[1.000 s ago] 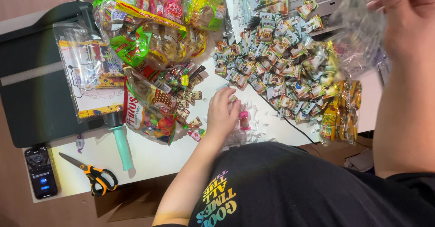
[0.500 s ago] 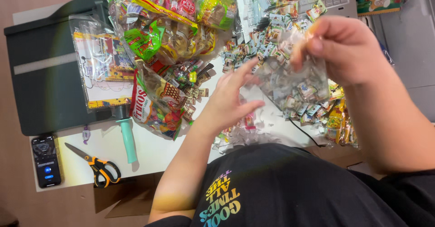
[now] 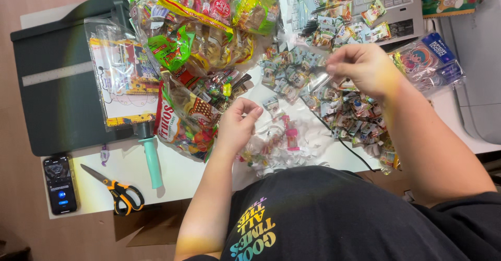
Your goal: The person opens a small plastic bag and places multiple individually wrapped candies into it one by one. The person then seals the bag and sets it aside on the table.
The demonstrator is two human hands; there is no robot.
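Two hands are over the white table (image 3: 172, 175) in the head view, the only view supplied. My right hand (image 3: 365, 68) is raised above the spread of small wrapped candies (image 3: 292, 70), thumb and fingertips pinched on the top edge of a clear plastic bag (image 3: 321, 83) that hangs from it (the bag's contents cannot be resolved through the glare). My left hand (image 3: 237, 125) sits lower, just beside the bag's bottom corner, fingers curled with thumb and forefinger close together; I cannot tell whether they grip anything. Under it lies a small heap of clear wrappers (image 3: 276, 146) with a pink piece in it. Large candy packets (image 3: 203, 47) are piled to the left. Orange-handled scissors (image 3: 117, 190) and a phone (image 3: 59, 184) lie near the table's left front edge.
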